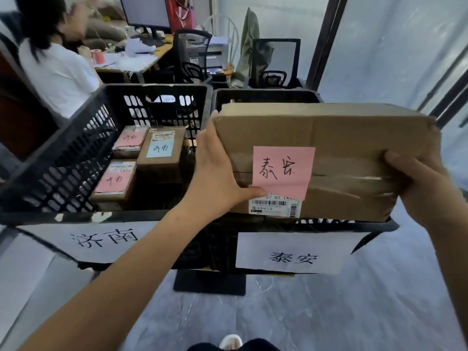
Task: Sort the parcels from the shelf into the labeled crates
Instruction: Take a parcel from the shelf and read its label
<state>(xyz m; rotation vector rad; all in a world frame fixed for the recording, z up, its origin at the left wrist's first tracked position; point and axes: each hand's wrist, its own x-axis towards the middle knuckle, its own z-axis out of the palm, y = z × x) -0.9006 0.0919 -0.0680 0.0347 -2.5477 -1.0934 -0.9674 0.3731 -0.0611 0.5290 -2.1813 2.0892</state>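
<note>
- Counted three small parcels point(162, 153) lying in the left crate point(50, 158) at nine o'clock, behind a paper sign point(101, 239) reading 济南.
- Spotted one large cardboard parcel point(354, 138) up in the air, held just above the right crate point(266, 96) at three o'clock, not yet lowered in.
- Read 泰安 on its pink note point(283, 171), and the same two characters on the white sign point(293, 254) on that crate's front at five o'clock, so probably the right bin.
- Judged the job partly done, with three sorted and this one a short drop from home.
- Could not see the shelf, nor inside the right crate under the box, so could not tell how many remained.
- Gripped the parcel's nine-o'clock end with the left hand point(217, 171), thumb flat on top touching the note's lower corner, forearm reaching up from seven o'clock.
- Clamped the three-o'clock end with the right hand point(417, 183), thumb over the top face, other fingers hidden underneath.
- Carried it roughly level between both hands.
</note>
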